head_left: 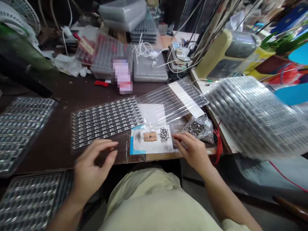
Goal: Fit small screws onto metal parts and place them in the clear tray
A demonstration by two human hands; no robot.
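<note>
My left hand [92, 163] hovers, fingers curled and apart, over the front edge of a clear plastic strip tray [107, 123] filled with rows of small metal parts. It holds nothing I can see. My right hand [191, 149] reaches left, its fingertips close to a small heap of silvery metal parts [164, 133] on a white sheet [151, 146]. Whether those fingertips pinch a tiny part, I cannot tell. A tan pad [150, 136] lies beside the heap. Behind my right hand sits a clear bag of similar parts [194, 128].
Unfilled clear strips [173, 101] lie behind the white sheet. A curved stack of filled trays [255, 115] overhangs the right side, and more filled trays [21, 128] lie at the left. Grey boxes [150, 67], white cables and a pixelated item [122, 75] crowd the back of the dark bench [57, 150].
</note>
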